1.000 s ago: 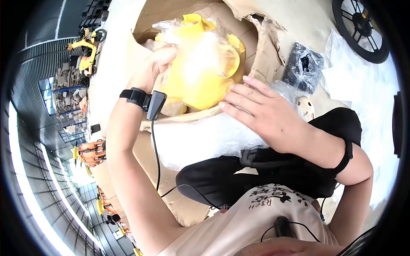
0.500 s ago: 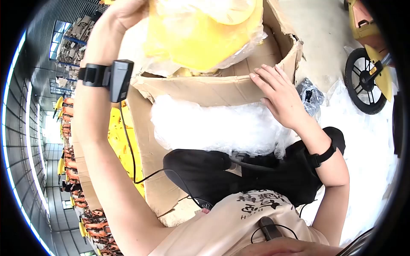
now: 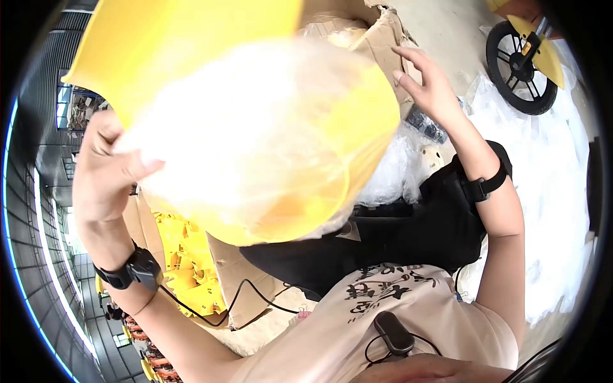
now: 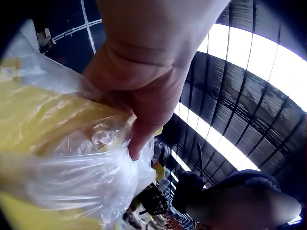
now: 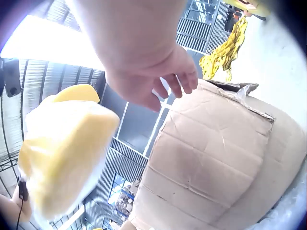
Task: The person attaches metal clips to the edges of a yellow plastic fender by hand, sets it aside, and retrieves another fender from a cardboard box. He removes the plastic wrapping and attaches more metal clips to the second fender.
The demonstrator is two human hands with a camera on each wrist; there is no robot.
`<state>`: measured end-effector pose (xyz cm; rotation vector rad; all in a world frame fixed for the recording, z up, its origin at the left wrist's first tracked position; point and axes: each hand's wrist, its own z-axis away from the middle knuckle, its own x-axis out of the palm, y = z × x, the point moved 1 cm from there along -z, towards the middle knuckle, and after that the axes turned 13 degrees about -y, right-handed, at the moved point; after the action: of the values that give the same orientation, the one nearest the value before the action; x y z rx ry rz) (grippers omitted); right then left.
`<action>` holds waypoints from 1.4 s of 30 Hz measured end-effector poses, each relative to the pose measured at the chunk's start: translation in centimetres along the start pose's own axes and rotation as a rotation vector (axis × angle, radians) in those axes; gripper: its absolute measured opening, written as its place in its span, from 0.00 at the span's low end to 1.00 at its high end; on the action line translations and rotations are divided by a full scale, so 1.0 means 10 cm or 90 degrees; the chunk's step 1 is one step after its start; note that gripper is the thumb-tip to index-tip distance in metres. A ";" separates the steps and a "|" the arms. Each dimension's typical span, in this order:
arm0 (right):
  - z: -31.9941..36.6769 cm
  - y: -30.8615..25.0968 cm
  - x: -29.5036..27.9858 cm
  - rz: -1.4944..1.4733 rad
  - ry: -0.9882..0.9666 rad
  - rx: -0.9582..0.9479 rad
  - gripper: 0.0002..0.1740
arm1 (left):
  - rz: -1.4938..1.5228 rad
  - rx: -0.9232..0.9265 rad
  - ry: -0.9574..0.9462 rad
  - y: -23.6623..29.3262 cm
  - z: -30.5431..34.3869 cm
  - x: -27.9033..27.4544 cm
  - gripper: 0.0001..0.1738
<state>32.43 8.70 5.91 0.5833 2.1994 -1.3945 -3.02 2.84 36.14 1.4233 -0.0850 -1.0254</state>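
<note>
A large curved yellow part, wrapped in a clear plastic bag, is held up in front of my chest; glare washes out its middle. My left hand grips it by its left edge, and the left wrist view shows the thumb pressing into the bunched clear bag. My right hand is off the part, its fingers loosely bent beside the upper edge of an open cardboard box. In the right wrist view these fingertips hang right at the box's rim. Much of the box is hidden behind the yellow part.
Several small yellow pieces fill another carton at the lower left. A black spoked wheel stands at the upper right, near spread white plastic sheeting. Crumpled clear plastic and a dark wrapped item lie by my knee.
My left hand has lifted the bagged yellow part out of the box and brought it towards my body. The right hand has left the part and moved to the box's right edge.
</note>
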 end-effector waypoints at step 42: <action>0.83 0.14 1.93 0.413 -0.744 -0.125 0.23 | -0.269 -0.104 -0.517 -4.71 -2.01 2.19 0.37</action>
<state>19.09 3.62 -9.65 0.2385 1.0361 -0.7937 -2.63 13.08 -18.58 0.8148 -0.2898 -1.8726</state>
